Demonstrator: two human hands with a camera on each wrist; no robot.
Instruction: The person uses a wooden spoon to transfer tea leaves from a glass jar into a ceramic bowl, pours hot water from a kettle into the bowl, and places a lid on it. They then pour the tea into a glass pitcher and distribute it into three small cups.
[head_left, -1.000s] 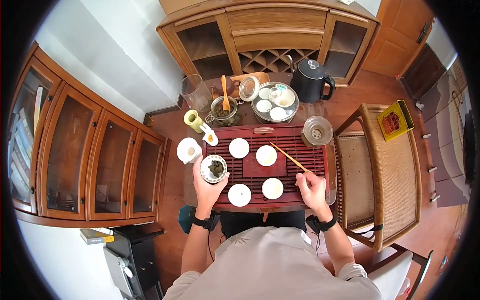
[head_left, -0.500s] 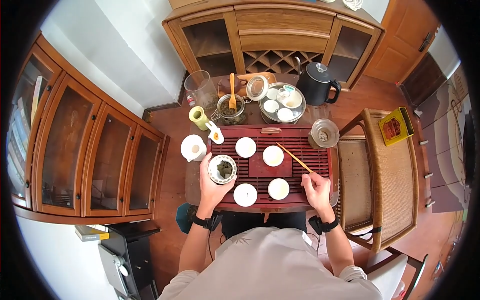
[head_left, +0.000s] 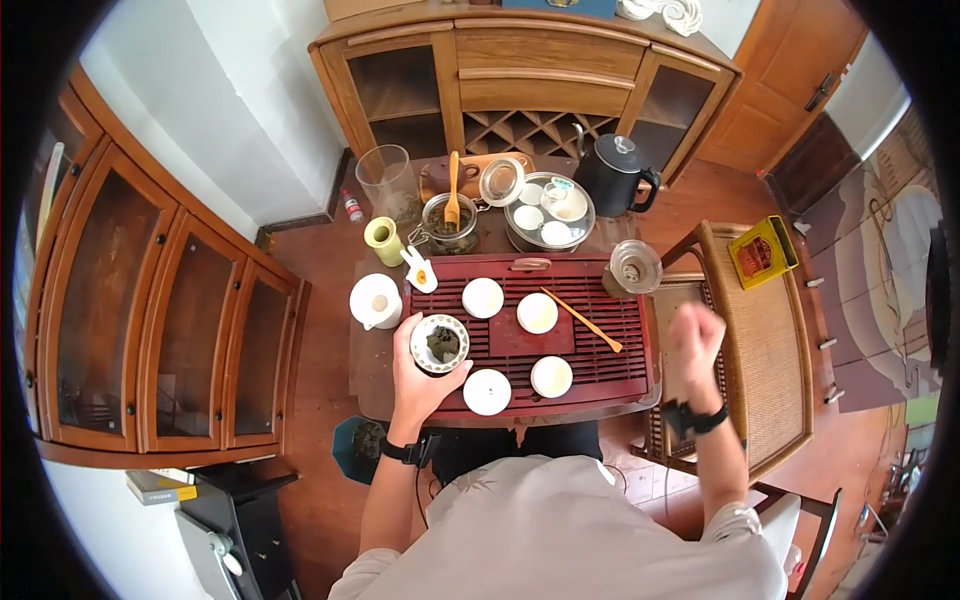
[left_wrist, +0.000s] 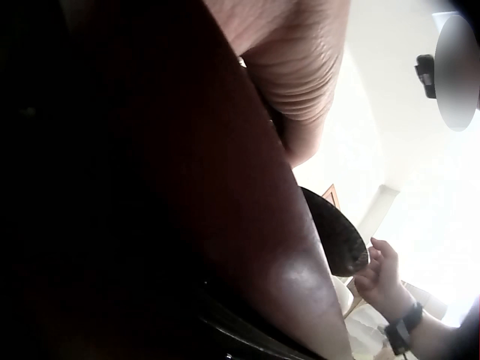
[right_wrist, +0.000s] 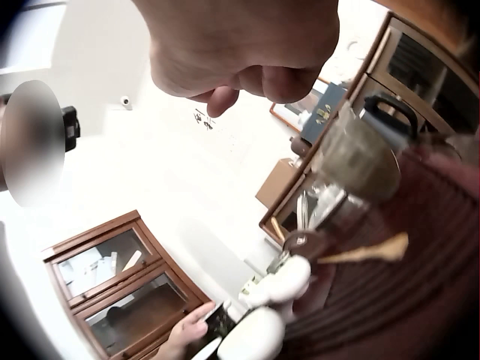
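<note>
My left hand (head_left: 420, 372) grips a white tea bowl (head_left: 417, 328) with a patterned rim, thumb and fingers round its sides; dark leaves (head_left: 443, 344) lie inside. The bowl is over the left edge of a dark red slatted tea tray (head_left: 625, 300). Off the tray's right edge, my right hand (head_left: 697, 340) is raised, blurred, its fingers loosely curled round nothing. A slim wooden tea pick (head_left: 585, 322) lies slantwise on the slats. Small white cups (head_left: 538, 312) stand on the tray, one (head_left: 487, 391) just right of my left hand.
A white pitcher (head_left: 376, 300) stands left of the bowl. Behind the tray are a yellow-green holder (head_left: 383, 240), a glass jar (head_left: 450, 235) with a wooden spoon, a round lidded dish (head_left: 549, 212) and a black kettle (head_left: 616, 175). A glass cup (head_left: 632, 268) occupies the tray's far right corner.
My right hand has let go of the tea pick and moved up and right, off the tray. The pick stays on the slats. My left hand still holds the bowl in nearly the same place.
</note>
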